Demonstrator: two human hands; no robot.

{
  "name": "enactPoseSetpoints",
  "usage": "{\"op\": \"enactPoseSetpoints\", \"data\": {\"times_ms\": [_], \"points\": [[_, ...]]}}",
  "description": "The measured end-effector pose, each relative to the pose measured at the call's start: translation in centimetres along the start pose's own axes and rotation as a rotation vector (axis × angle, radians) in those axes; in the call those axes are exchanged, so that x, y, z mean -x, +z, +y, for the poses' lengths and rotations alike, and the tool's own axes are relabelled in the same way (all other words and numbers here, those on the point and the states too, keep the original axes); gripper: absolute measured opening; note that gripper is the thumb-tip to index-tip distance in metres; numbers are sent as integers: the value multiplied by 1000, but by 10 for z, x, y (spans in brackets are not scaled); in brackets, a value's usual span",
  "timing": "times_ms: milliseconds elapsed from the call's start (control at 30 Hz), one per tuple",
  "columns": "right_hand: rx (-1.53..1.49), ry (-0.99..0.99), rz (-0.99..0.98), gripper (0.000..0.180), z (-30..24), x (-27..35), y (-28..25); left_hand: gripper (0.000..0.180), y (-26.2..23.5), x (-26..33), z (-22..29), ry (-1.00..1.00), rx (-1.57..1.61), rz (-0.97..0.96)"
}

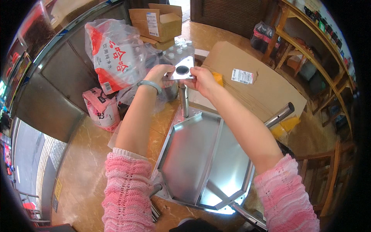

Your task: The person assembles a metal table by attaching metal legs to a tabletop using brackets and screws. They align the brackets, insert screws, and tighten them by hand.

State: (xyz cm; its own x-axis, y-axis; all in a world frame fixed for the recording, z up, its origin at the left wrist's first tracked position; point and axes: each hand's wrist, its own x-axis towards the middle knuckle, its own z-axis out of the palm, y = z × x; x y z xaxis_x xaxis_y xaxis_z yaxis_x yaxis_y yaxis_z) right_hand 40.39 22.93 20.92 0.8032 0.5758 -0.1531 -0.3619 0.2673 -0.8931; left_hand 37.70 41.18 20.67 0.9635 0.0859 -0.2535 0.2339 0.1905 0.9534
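Observation:
Both my hands are closed on a shiny triangular metal plate (pixel 189 63) with a round dark hole in it. My left hand (pixel 156 75) pinches its left edge, and my right hand (pixel 205 81) grips the right edge with the thumb on top. Just below the plate stands an upright metal tube (pixel 184 102); whether they touch I cannot tell. That tube rises from the far corner of a silver metal panel (pixel 185 154) with raised rims and a crossbar. More metal tubes (pixel 281 114) stick out from its other corners.
Beyond my right hand lies a flattened cardboard sheet (pixel 266 92). A large plastic bag (pixel 112 54), a pink bag (pixel 101 110), clear bottles (pixel 179 51) and an open cardboard box (pixel 164 27) stand at the far left. Wooden shelving (pixel 309 48) lines the right side, with a wooden chair (pixel 324 170) nearer.

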Motion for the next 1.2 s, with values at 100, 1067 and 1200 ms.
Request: {"op": "enactPoseSetpoints", "data": {"times_ms": [100,1067,1200], "points": [[30,2,36,21,-2,-2,-2,16,6,-5,-6,-38,58,24],[-8,-79,114,22,11,10,13,17,12,5,12,-131,17,123],[79,-71,167,22,7,6,17,19,12,3,5,-114,22,130]]}}
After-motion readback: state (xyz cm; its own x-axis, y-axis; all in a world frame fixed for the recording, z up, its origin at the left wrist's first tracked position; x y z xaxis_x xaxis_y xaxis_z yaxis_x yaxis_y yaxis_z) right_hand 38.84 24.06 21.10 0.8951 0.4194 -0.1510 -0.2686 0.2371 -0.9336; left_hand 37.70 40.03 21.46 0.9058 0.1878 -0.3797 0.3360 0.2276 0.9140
